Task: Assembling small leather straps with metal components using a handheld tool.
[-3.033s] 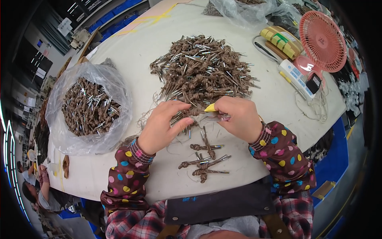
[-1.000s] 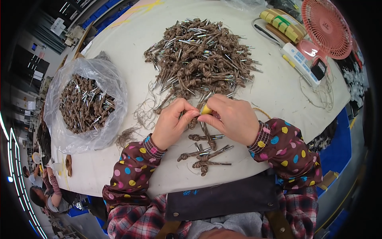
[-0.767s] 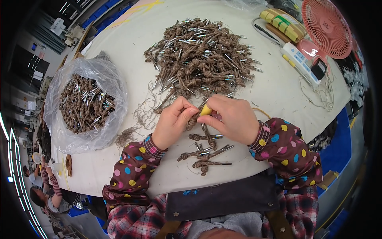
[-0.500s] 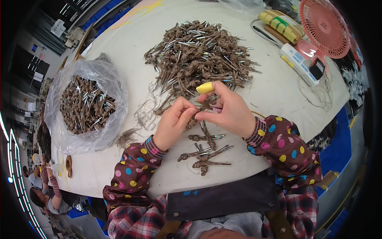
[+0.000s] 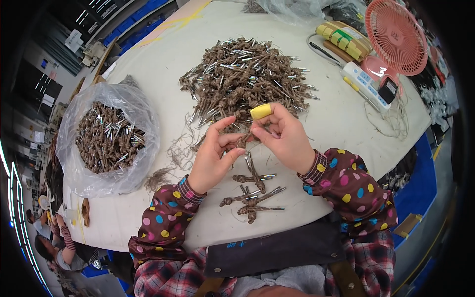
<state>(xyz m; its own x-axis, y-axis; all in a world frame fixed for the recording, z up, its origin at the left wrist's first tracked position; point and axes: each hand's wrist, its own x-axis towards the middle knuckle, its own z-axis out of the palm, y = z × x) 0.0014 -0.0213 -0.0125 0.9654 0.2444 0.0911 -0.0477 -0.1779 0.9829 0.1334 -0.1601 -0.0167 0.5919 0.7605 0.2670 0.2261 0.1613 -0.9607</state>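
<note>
A knotted brown cord point(image 5: 241, 142) is between my two hands above the table. My left hand point(image 5: 213, 157) supports the knot on its fingers, the thumb below and the index finger lifted apart. My right hand point(image 5: 287, 137) pinches the cord's upper end between thumb and fingertips; a yellow cover point(image 5: 261, 111) sits on its index finger. Something small and dark shows inside the right fingers, too hidden to name. Just below lie several finished-looking knotted cords point(image 5: 251, 214) with shiny metallic tips. A large heap of the same cords point(image 5: 247, 79) lies beyond my hands.
At left stands a clear plastic bag point(image 5: 148, 163) full of knotted cords. Loose thread scraps point(image 5: 158, 178) lie beside it. At far right are a pink fan point(image 5: 396, 37), a white power strip point(image 5: 366, 84) and a yellow-wrapped bundle point(image 5: 344, 39). Other people point(image 5: 64, 252) work at far left.
My left index finger and thumb have spread away from the cord. The right fingertips have drawn closer together on its end. The whole view has shifted slightly.
</note>
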